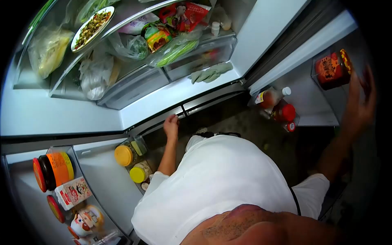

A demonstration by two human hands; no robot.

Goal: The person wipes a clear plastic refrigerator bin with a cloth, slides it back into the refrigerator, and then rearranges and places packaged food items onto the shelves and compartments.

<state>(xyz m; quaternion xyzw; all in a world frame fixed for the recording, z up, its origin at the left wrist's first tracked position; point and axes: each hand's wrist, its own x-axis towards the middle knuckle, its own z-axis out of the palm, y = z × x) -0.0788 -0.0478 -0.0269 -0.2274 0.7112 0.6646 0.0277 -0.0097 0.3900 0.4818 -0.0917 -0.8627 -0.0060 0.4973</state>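
Two fridge doors stand open around me. My right hand is raised at the right door, fingers stretched and apart. Its thumb is close to the lid of a red-labelled jar in the upper door bin; I cannot tell if they touch. Low in front of my body, my left hand has its fingers curled together, with nothing visible in them. It is nearest to the front edge of the lower drawer, apart from it or just touching; the view does not settle which.
Fridge shelves hold a plate of food, bagged vegetables and a red packet. A grey-green cloth lies below the clear drawers. Left door bins carry several jars; bottles stand in the right door's lower bin.
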